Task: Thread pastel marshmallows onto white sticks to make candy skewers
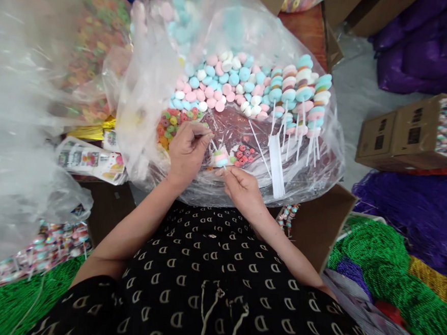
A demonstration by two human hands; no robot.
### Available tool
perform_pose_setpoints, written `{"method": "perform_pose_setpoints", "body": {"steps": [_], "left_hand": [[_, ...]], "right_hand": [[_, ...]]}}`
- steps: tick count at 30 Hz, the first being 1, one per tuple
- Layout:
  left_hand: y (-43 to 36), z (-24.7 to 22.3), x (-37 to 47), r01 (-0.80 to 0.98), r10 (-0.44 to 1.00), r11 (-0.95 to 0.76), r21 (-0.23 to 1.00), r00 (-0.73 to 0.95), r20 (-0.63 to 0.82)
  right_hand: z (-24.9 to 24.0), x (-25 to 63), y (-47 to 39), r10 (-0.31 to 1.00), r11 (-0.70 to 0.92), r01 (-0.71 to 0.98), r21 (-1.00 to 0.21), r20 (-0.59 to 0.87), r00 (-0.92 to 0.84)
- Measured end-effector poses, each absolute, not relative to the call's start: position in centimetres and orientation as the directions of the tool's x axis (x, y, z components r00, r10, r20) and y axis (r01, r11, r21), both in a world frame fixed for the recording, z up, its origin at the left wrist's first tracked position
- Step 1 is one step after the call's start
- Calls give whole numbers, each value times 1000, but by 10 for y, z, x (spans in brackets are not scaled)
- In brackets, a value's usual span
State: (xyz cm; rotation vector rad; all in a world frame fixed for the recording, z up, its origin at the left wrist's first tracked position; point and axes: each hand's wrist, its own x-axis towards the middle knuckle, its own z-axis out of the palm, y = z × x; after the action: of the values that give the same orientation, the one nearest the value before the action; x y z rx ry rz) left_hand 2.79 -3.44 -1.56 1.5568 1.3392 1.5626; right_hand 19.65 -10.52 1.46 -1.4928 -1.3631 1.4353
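Between my hands is a short candy stack (220,158) in blue, pink and white, with a thin white stick showing at its upper left. My right hand (243,188), fingers pinched, touches the stack's lower end. My left hand (188,152) is closed, thumb against fingers, near the stick's upper end; what lies between its fingertips is too small to make out. Above them lies a pile of pink, blue and white candies (217,83). Colourful ring candies (173,123) lie beside my left hand, and red rings (243,154) lie just above my right hand.
Filled candy skewers (305,91) lie at the right of the plastic sheet (234,20), with a bundle of white sticks (277,166) below. Bags of ring candies (97,51) stand at left. A cardboard box (402,129) and green cords (378,255) are at right.
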Motion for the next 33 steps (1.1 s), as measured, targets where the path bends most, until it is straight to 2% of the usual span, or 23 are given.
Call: {"method": "perform_pose_setpoints", "body": {"steps": [3, 6, 10, 13, 18, 21, 23, 25, 28, 30, 33], "left_hand": [[-39, -6, 30, 287, 904, -355, 890, -140, 405], [-39, -3, 35, 169, 922, -336, 927, -143, 360], [-30, -9, 35, -210, 977, -80, 975, -212, 35], [-25, -13, 33, -421, 983, 131, 898, -64, -173], [-37, -11, 44, -416, 940, 340, 844, 188, -286], [-36, -10, 46, -332, 946, 309, 891, 208, -250], [-21, -9, 40, -190, 976, 184, 965, 154, -156], [5, -7, 29, 5, 998, 0, 1000, 58, -1], [52, -7, 16, 251, 971, -204, 946, -74, 229], [77, -9, 15, 414, 968, -199, 888, -58, 244], [94, -14, 20, 609, 982, -149, 779, -3, 190]], "right_hand": [[16, 194, -106, 954, -226, 234, -946, -263, -142], [18, 191, -106, 949, -223, 228, -948, -265, -173], [17, 190, -106, 950, -196, 208, -958, -238, -200], [16, 191, -105, 958, -165, 185, -969, -202, -204], [13, 194, -97, 966, -162, 166, -973, -191, -174], [11, 199, -83, 969, -145, 224, -964, -185, -166], [11, 202, -67, 970, -133, 246, -960, -178, -169], [12, 204, -46, 977, -110, 238, -965, -149, -151], [14, 200, -5, 997, -19, 298, -954, -39, -59], [13, 191, 24, 1000, 17, 425, -905, 23, 11], [7, 176, 56, 997, -36, 621, -783, 11, 71]]}}
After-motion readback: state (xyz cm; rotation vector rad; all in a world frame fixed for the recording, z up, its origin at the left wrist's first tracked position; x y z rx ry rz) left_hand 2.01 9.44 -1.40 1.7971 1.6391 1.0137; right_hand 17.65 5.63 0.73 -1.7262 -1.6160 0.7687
